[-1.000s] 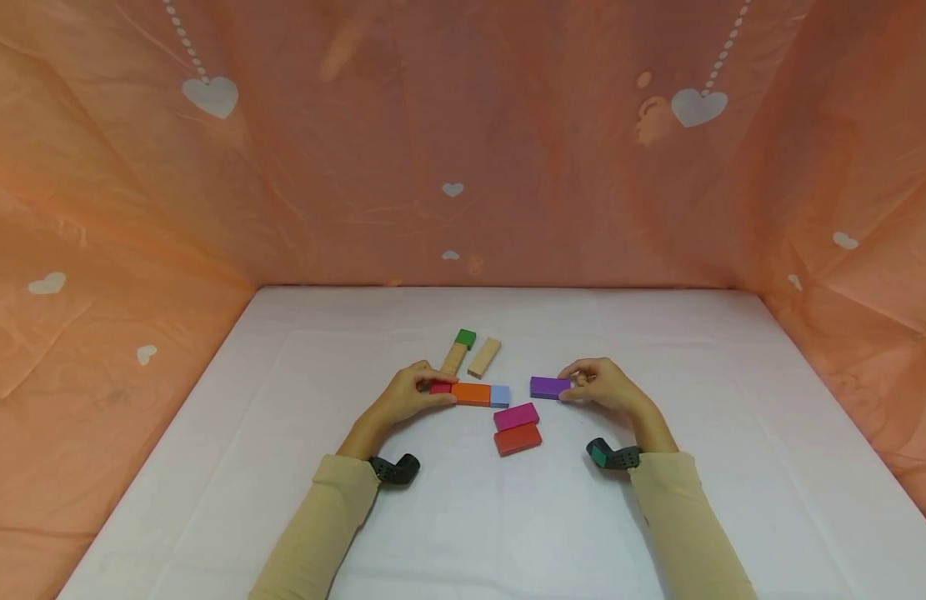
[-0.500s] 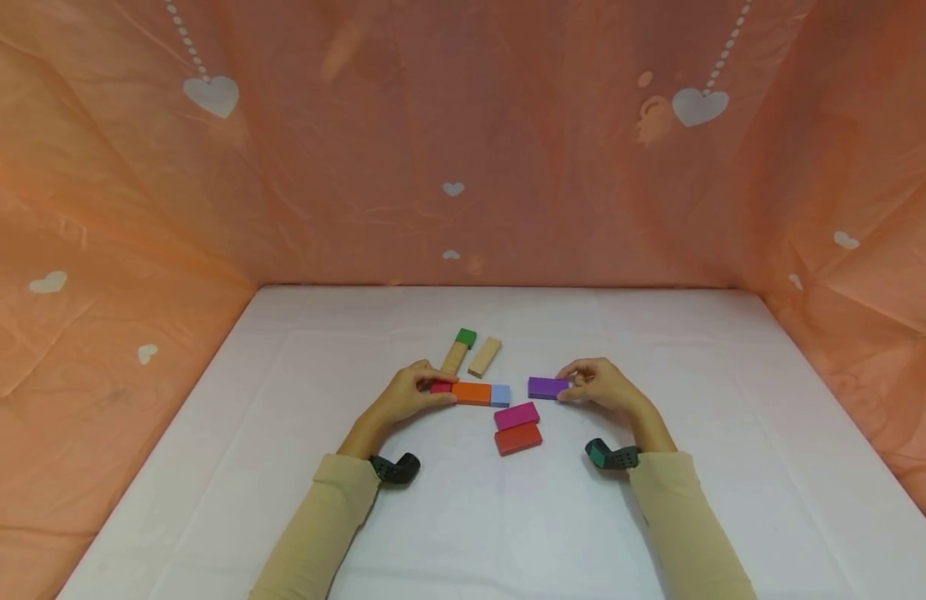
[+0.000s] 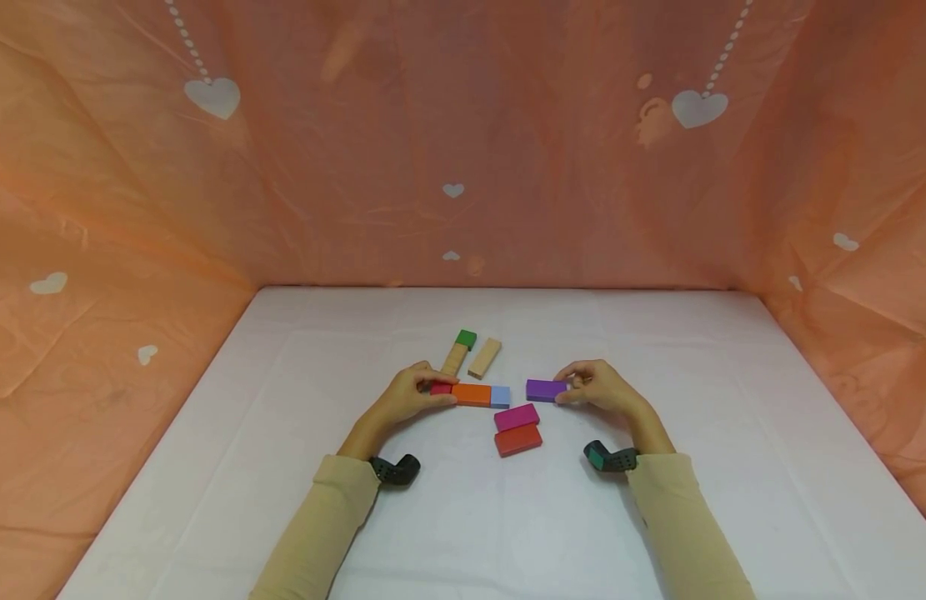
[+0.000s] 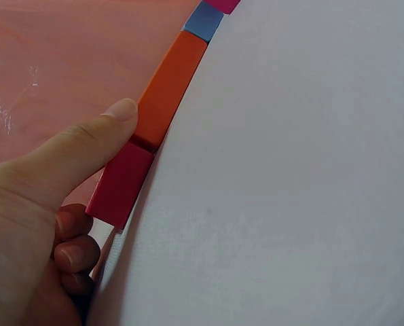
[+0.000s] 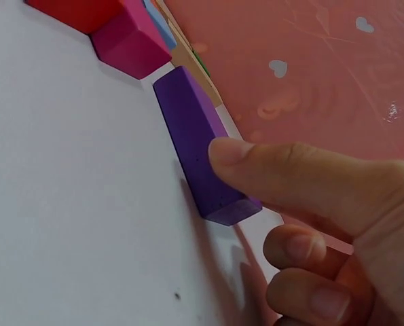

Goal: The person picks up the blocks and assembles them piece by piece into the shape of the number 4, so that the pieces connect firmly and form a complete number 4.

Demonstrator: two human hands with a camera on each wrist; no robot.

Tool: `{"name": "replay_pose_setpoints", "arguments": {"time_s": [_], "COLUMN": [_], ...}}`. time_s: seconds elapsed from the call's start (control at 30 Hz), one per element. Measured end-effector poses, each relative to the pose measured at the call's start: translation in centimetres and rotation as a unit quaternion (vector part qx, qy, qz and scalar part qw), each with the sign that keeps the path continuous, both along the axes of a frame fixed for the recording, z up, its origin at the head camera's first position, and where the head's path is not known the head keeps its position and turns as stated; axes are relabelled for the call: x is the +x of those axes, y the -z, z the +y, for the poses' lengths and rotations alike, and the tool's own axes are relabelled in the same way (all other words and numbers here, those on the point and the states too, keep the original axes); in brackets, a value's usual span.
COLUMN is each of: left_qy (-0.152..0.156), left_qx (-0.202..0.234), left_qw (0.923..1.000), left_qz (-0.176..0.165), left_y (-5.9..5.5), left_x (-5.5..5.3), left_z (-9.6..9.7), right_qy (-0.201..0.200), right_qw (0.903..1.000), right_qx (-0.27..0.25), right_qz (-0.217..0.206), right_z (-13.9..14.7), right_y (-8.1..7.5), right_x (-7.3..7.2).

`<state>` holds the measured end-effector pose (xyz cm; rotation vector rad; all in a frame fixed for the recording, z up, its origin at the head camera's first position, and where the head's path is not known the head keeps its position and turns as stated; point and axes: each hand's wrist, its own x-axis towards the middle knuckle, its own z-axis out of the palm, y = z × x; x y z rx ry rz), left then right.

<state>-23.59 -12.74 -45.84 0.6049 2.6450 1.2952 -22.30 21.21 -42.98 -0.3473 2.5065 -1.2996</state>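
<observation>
A row made of a crimson block (image 4: 122,183), an orange block (image 3: 473,395) and a light blue block (image 3: 500,397) lies on the white table, end to end. My left hand (image 3: 408,397) pinches the row from both sides where the crimson and orange blocks meet. To the right of the row, a purple block (image 3: 545,390) points its free end at the light blue one, with a small gap between. My right hand (image 3: 601,390) pinches its right end between thumb and fingers; whether the block touches the table I cannot tell.
Nearer the wearer, a magenta block (image 3: 516,417) and a red block (image 3: 518,440) lie side by side, slightly turned. Behind the row are a green block (image 3: 466,339) against a plain wooden block (image 3: 454,359), and a separate wooden block (image 3: 484,358). An orange curtain (image 3: 463,142) rises behind the table.
My right hand has slid the purple block slightly left, narrowing the gap to the light blue block. My left hand and the row stay in place.
</observation>
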Motion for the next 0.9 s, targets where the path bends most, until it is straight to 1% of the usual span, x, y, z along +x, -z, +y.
{"name": "replay_pose_setpoints", "arguments": {"time_s": [0.27, 0.4, 0.67, 0.9], "left_qy": [0.001, 0.003, 0.002, 0.000], "left_qx": [-0.001, -0.001, -0.002, -0.005], "left_qw": [1.0000, 1.0000, 1.0000, 1.0000], "left_qz": [-0.001, 0.002, 0.000, 0.000], "left_y": [-0.04, -0.09, -0.05, -0.15], "left_x": [0.05, 0.07, 0.06, 0.11], "left_z": [-0.01, -0.03, -0.04, -0.02], "right_qy": [-0.001, -0.006, -0.003, -0.008], "right_qw": [1.0000, 0.9999, 1.0000, 1.0000], "right_qx": [0.009, 0.007, 0.002, 0.005], "right_qz": [-0.001, 0.005, -0.004, 0.001], "right_z": [0.13, 0.02, -0.17, -0.33], "right_y": [0.26, 0.30, 0.29, 0.28], "right_x": [-0.13, -0.10, -0.09, -0.19]}}
